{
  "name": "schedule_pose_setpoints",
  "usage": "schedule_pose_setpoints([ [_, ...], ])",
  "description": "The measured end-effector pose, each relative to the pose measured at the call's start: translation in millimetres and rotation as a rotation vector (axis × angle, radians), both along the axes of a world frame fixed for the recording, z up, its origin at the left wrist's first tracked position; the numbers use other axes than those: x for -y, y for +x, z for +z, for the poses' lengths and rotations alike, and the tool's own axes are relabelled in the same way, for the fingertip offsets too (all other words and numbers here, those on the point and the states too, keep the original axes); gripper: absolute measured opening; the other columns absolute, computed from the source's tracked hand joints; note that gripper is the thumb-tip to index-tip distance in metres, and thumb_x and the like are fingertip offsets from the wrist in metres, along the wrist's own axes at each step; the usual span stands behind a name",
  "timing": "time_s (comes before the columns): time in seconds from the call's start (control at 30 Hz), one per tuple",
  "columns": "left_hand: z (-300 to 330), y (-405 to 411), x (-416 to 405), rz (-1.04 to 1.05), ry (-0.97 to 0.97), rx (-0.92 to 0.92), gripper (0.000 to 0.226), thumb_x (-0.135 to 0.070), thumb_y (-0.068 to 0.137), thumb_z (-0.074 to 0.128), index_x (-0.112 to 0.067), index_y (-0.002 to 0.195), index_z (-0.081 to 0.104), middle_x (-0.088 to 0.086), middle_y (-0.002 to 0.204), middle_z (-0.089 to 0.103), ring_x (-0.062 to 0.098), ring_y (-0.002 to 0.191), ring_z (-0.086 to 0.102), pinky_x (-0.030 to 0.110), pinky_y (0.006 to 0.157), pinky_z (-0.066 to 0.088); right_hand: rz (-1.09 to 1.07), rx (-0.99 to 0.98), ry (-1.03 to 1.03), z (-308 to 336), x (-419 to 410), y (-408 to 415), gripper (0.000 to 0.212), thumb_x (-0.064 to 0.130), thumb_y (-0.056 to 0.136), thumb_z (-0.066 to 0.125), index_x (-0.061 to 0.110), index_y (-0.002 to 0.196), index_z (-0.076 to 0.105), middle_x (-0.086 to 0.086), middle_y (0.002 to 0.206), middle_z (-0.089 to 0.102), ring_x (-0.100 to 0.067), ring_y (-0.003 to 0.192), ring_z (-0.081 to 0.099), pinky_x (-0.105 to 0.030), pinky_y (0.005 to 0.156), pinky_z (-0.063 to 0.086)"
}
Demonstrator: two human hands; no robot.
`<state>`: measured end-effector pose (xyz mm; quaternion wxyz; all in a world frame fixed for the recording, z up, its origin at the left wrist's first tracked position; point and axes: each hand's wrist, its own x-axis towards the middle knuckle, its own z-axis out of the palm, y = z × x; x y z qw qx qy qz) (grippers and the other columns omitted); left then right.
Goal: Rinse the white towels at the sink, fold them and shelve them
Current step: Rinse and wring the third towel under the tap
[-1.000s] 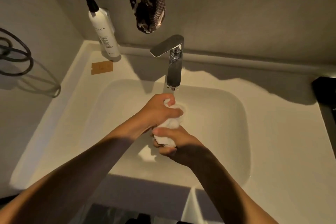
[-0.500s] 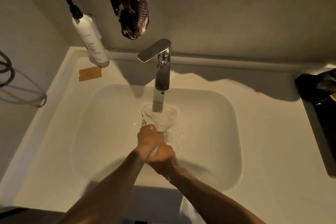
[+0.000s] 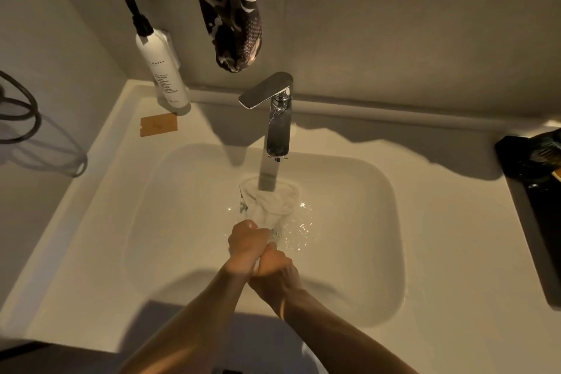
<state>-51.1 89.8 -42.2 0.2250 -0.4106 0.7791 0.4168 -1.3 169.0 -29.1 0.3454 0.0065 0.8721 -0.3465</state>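
Observation:
A wet white towel point(image 3: 274, 202) hangs bunched in the white sink basin point(image 3: 188, 222), its far end spread under the water stream from the chrome faucet point(image 3: 277, 118). My left hand point(image 3: 246, 241) and my right hand point(image 3: 274, 263) are pressed together just in front of the stream, both clenched around the near end of the towel. Water splashes to the right of my hands. The part of the towel inside my fists is hidden.
A white pump bottle point(image 3: 159, 67) stands at the back left corner beside an orange card point(image 3: 158, 125). A dark patterned cloth point(image 3: 238, 9) hangs above the faucet. A black tray point(image 3: 537, 191) lies at the right edge; a dark cable point(image 3: 21, 118) loops on the left wall.
My hands have come down from right under the spout to lower in the basin. The towel, balled up a second ago, now trails out under the running water.

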Motion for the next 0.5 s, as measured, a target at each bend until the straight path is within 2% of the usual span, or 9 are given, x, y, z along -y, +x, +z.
schedule_pose_setpoints([
  [0.03,-0.4,0.5,0.6,-0.002,0.012,0.0,0.012,-0.024,0.085,0.066,-0.012,0.082,0.061,0.007,0.091,0.064,0.033,0.098,0.064,0.03,0.081,0.045,-0.003,-0.007,0.007,1.7,-1.0,-0.7,0.048,0.041,0.094,0.053,0.013,0.133,0.051,-0.009,0.124,0.065,-0.033,0.115,0.063,-0.033,0.092,0.051],
  [0.1,-7.8,3.6,2.8,0.036,0.057,0.018,0.036,-0.03,0.079,0.068,-0.009,0.109,0.068,0.01,0.113,0.069,0.034,0.112,0.064,0.033,0.091,0.048,0.027,-0.01,0.034,1.6,-3.2,-1.5,0.048,0.037,0.094,0.056,0.009,0.133,0.049,-0.012,0.128,0.065,-0.035,0.117,0.062,-0.033,0.092,0.049],
  [0.13,-13.1,5.3,4.9,0.06,0.085,0.014,0.05,-0.033,0.073,0.068,-0.006,0.116,0.068,0.012,0.119,0.07,0.034,0.114,0.064,0.036,0.094,0.049,0.063,-0.008,0.051,1.1,-3.5,-2.2,0.05,0.034,0.094,0.058,0.008,0.135,0.048,-0.013,0.13,0.063,-0.035,0.119,0.061,-0.034,0.093,0.049],
  [0.2,-20.9,12.3,8.8,0.102,0.112,0.011,0.054,-0.032,0.069,0.065,0.002,0.112,0.069,0.018,0.118,0.071,0.036,0.11,0.066,0.04,0.096,0.052,0.131,0.047,0.093,0.6,-2.2,-3.2,0.056,0.033,0.092,0.065,0.008,0.137,0.045,-0.013,0.132,0.06,-0.034,0.12,0.06,-0.036,0.095,0.049],
  [0.27,-23.9,21.4,10.6,0.11,0.145,0.019,0.024,-0.02,0.083,0.063,0.001,0.09,0.069,0.018,0.1,0.072,0.032,0.091,0.066,0.042,0.09,0.053,0.203,0.127,0.126,-3.7,-0.1,-4.1,0.06,0.032,0.089,0.07,0.01,0.139,0.046,-0.011,0.134,0.057,-0.03,0.12,0.059,-0.035,0.096,0.049],
  [0.3,-22.7,25.8,10.6,0.145,0.172,-0.012,0.013,-0.015,0.088,0.061,-0.004,0.084,0.066,0.014,0.089,0.068,0.028,0.083,0.062,0.042,0.081,0.053,0.246,0.156,0.134,-5.8,0.6,-5.4,0.06,0.031,0.089,0.072,0.011,0.14,0.048,-0.011,0.135,0.056,-0.029,0.121,0.058,-0.035,0.096,0.049],
  [0.37,-21.2,32.1,13.5,0.229,0.262,-0.091,0.004,-0.012,0.091,0.06,-0.014,0.091,0.064,0.007,0.091,0.063,0.024,0.084,0.058,0.033,0.068,0.049,0.295,0.181,0.15,-8.3,0.6,-6.9,0.066,0.033,0.086,0.074,0.012,0.142,0.046,-0.011,0.137,0.054,-0.03,0.122,0.057,-0.035,0.099,0.048],
  [0.43,-20.6,36.5,14.2,0.242,0.372,-0.128,0.007,-0.014,0.092,0.06,-0.018,0.094,0.065,0.006,0.099,0.064,0.023,0.086,0.059,0.031,0.07,0.048,0.295,0.206,0.166,-16.4,-2.9,-7.2,0.076,0.035,0.081,0.076,0.013,0.145,0.041,-0.01,0.137,0.054,-0.031,0.121,0.057,-0.037,0.1,0.049],
  [0.5,-16.4,36.0,13.0,0.252,0.381,-0.137,0.008,-0.013,0.09,0.06,-0.016,0.089,0.067,0.011,0.097,0.067,0.02,0.074,0.059,0.03,0.067,0.048,0.291,0.195,0.183,-14.4,-6.3,-7.7,0.075,0.032,0.081,0.077,0.013,0.143,0.04,-0.01,0.135,0.056,-0.03,0.12,0.058,-0.038,0.099,0.05],
])
